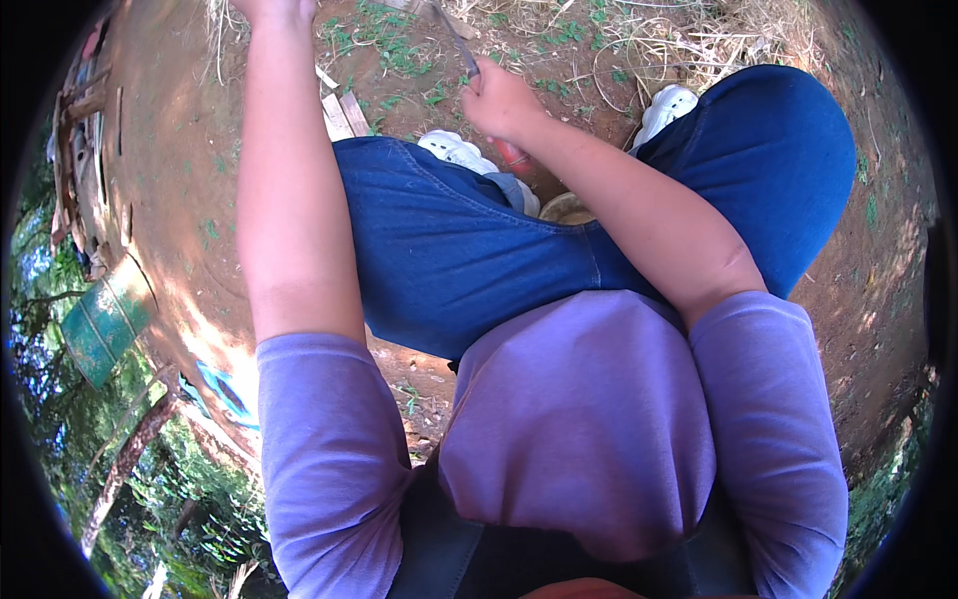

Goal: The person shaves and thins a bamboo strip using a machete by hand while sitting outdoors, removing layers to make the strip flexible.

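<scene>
My right hand (496,100) is closed around the red handle (512,155) of a bladed tool. Its narrow dark blade (456,42) points up and away, and the tip runs toward the top edge of the view. At the upper left, my left hand (277,8) is cut off by the edge of the picture, so its fingers are hidden. A few dry grass strands (219,40) hang just beside that hand.
I sit low with knees spread, white shoes (454,150) on bare soil. Wood pieces (345,115) lie between my forearms. Dry grass (689,40) is strewn at the far right. A round tan object (566,209) shows between my legs. A green panel (105,319) stands left.
</scene>
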A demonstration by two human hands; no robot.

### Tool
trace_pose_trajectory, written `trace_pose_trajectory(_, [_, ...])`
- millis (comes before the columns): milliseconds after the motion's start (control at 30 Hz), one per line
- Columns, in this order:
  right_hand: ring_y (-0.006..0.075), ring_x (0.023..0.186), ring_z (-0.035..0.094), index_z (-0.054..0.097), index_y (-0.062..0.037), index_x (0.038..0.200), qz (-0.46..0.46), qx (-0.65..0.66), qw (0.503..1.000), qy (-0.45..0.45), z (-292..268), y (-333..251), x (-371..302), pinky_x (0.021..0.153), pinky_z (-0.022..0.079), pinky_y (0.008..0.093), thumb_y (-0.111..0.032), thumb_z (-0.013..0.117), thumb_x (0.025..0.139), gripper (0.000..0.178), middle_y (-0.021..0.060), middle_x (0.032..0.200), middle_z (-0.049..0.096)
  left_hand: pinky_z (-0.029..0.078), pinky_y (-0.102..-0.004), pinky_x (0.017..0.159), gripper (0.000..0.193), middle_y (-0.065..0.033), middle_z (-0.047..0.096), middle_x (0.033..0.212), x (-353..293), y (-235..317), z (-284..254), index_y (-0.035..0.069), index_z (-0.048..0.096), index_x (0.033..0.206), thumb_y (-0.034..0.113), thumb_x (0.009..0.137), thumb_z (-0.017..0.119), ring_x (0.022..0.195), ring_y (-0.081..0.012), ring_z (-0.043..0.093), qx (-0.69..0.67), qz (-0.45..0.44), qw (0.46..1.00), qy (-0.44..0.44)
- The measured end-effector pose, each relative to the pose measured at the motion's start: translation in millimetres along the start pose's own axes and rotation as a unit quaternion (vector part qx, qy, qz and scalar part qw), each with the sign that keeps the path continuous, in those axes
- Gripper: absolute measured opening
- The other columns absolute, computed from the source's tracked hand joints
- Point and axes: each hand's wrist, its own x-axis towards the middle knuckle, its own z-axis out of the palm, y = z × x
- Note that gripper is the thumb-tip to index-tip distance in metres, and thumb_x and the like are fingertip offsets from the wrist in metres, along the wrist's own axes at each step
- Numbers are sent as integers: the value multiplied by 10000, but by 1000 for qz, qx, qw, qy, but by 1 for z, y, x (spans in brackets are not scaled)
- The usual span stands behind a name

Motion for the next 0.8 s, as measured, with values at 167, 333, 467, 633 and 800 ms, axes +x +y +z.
trace_pose_trajectory(167, [207, 582, 661, 510, 22, 1261, -94, 56, 994, 20, 3, 4, 3, 587, 580, 378, -175, 595, 970, 362, 114, 800, 671, 416, -276, 500, 194, 37, 426, 645, 5, -3, 11, 163, 492, 918, 278, 1026, 604, 525, -98, 425, -3, 2, 1000, -1])
trace_pose_trajectory(333, [231, 552, 670, 521, -16, 1234, 3, 101, 994, -50, -10, -11, 9, 590, 587, 393, -162, 581, 955, 321, 123, 798, 664, 408, -273, 490, 166, 34, 437, 659, 5, -5, 1, 155, 499, 964, 270, 1025, 603, 522, -97, 426, -22, -13, 1000, 13])
trace_pose_trajectory(467, [153, 507, 586, 471, 25, 1245, -178, 72, 981, 18, -1, -11, 3, 459, 515, 330, -162, 593, 999, 333, 50, 727, 569, 405, -264, 487, 155, 31, 440, 669, 3, -6, 5, 158, 502, 970, 264, 1026, 601, 523, -97, 418, -2, 10, 1000, -9])
trace_pose_trajectory(633, [240, 543, 663, 514, -7, 1261, 66, 112, 990, -56, -11, 0, 15, 530, 576, 398, -162, 593, 946, 360, 109, 795, 656, 405, -261, 490, 165, 30, 437, 665, 12, -2, -1, 159, 497, 955, 265, 1024, 603, 526, -97, 416, -30, -13, 999, 21])
trace_pose_trajectory(800, [212, 524, 647, 500, 0, 1221, -147, 104, 983, -18, -9, -12, 3, 480, 550, 384, -133, 584, 952, 312, 96, 788, 639, 414, -264, 493, 172, 31, 444, 671, 3, -7, 5, 153, 508, 976, 286, 1028, 604, 533, -97, 428, 6, 5, 1000, -20])
